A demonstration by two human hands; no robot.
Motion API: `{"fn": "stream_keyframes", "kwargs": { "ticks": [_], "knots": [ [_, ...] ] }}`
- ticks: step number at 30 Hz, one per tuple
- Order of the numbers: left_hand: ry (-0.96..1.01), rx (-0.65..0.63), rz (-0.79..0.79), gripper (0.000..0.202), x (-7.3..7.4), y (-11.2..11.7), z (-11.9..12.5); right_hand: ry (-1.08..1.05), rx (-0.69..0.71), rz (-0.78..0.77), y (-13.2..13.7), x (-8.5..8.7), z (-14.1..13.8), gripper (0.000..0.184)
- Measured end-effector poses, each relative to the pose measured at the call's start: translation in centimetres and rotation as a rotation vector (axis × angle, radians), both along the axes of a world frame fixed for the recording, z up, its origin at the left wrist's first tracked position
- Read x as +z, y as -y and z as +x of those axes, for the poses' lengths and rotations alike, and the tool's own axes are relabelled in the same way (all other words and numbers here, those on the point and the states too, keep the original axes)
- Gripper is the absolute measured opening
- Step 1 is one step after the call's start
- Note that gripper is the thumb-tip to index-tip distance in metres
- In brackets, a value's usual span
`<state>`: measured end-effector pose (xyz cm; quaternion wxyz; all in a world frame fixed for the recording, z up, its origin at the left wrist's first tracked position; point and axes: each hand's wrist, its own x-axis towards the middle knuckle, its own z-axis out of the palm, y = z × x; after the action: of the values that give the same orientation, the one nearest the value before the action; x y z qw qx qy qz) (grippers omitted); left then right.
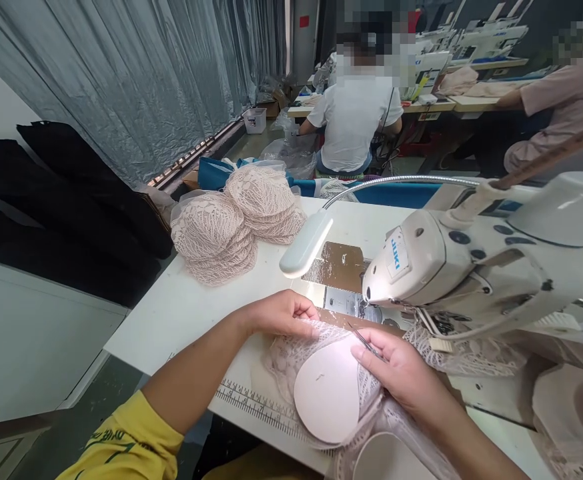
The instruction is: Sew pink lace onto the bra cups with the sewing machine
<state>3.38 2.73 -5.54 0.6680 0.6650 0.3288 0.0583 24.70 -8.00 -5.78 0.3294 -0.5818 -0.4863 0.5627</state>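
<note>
Near the table's front edge lies a pale pink moulded bra cup [327,393] with beige lace [291,357] around it, its smooth hollow side facing up. My left hand [291,315] pinches the lace at the top edge between thumb and curled fingers. At the cup's right side, my right hand [389,360] grips a slim, pointed dark metal tool [364,340], its tip toward the lace; whether it is snips or tweezers I cannot tell. My right thumb rests on the cup's edge. A second pale cup [391,460] shows below, partly cut off.
A JUKI sewing machine [421,257] stands at the right, with lace beneath its arm. A lamp [306,247] on a bendable neck hangs over the table. Stacks of lace cups [211,233] sit at the back left. Printed ruler marks [261,403] line the front edge. Two people sit beyond.
</note>
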Motion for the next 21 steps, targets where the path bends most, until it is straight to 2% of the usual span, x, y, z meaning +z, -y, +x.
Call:
{"fn": "stream_keyframes", "kwargs": {
  "ticks": [6,10,13,16,18,21],
  "knots": [
    [-0.058,-0.029,-0.015,0.025,0.2,-1.0,-1.3,0.057,-0.016,0.011,-0.1,-0.1,0.5,0.036],
    [-0.064,0.025,0.022,0.027,-0.1,-1.4,-1.6,0.27,0.027,0.051,-0.1,-0.3,1.6,0.033],
    [-0.041,0.098,0.121,0.028,0.1,-1.4,-0.6,0.458,0.199,0.081,0.2,-0.2,2.4,0.038],
    [-0.077,0.07,0.243,0.027,0.7,-1.8,1.2,0.634,0.376,0.133,0.5,0.3,3.3,0.043],
    [-0.119,-0.008,0.333,0.023,1.0,-2.2,2.4,0.775,0.375,0.17,0.7,1.0,4.1,0.043],
    [-0.166,-0.115,0.446,0.016,1.1,-3.1,4.2,0.947,0.286,0.247,1.0,1.8,4.9,0.037]
  ]
}}
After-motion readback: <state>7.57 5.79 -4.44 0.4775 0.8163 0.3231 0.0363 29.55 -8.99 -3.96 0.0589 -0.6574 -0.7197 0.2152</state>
